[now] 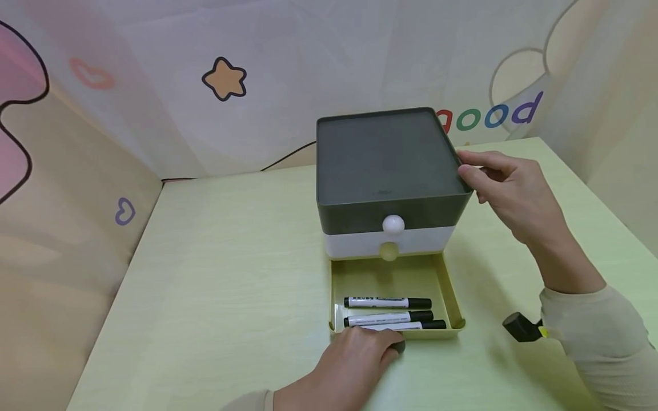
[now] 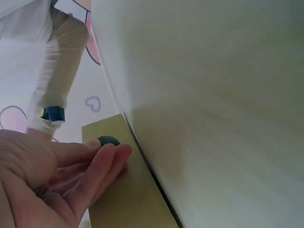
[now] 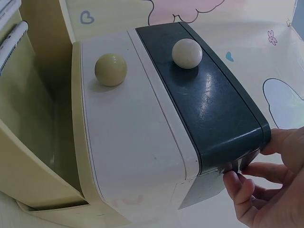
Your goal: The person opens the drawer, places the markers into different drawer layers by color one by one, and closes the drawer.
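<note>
A small desktop drawer box (image 1: 390, 160) has a dark grey-green top tier, a white middle tier and a pale yellow bottom drawer (image 1: 452, 291) that is pulled out. My left hand (image 1: 352, 362) pinches the bottom drawer's dark round knob (image 2: 109, 140) between thumb and fingers. At the box's upper right edge, my right hand (image 1: 514, 188) grips the rim, its fingers along the side in the right wrist view. Three black-capped white markers (image 1: 388, 302) lie in the open drawer, the nearest partly covered by the left hand.
A white knob (image 1: 393, 224) and a yellow knob (image 1: 389, 251) stick out from the upper two drawers. Pale green tabletop (image 1: 231, 274) surrounds the box. Behind it hangs a printed cloth (image 1: 308, 68). A black device (image 1: 521, 327) is at the right sleeve.
</note>
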Demonstrator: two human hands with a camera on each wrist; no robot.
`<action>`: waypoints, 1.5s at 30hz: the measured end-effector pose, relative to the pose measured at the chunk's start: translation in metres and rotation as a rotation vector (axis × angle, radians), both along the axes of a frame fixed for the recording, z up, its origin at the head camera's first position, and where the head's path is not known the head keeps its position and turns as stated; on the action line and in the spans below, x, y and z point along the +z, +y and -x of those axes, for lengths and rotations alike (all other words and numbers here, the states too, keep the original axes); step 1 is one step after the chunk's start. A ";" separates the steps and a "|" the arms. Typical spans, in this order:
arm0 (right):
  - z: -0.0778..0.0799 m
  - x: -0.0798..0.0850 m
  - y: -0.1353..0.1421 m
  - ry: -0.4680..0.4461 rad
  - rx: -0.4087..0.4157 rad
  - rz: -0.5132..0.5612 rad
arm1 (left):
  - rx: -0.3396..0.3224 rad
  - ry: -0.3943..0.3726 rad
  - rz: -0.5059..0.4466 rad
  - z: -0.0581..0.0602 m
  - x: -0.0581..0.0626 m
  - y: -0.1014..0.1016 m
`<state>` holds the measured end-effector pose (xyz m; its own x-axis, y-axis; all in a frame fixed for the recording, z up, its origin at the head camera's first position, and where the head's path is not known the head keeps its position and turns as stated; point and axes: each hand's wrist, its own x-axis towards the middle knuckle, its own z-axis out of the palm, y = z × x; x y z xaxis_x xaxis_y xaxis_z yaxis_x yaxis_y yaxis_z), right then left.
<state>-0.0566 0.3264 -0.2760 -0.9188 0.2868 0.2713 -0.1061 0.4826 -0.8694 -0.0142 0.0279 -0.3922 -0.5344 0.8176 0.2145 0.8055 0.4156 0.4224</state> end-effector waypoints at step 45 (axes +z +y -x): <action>-0.001 0.000 0.001 -0.019 0.001 0.009 | 0.133 -0.074 -0.119 0.075 -0.003 0.037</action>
<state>-0.0558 0.3278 -0.2756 -0.9242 0.2878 0.2509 -0.0897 0.4750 -0.8754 -0.0897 0.0647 -0.3953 -0.6539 0.7098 0.2620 0.7118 0.4599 0.5308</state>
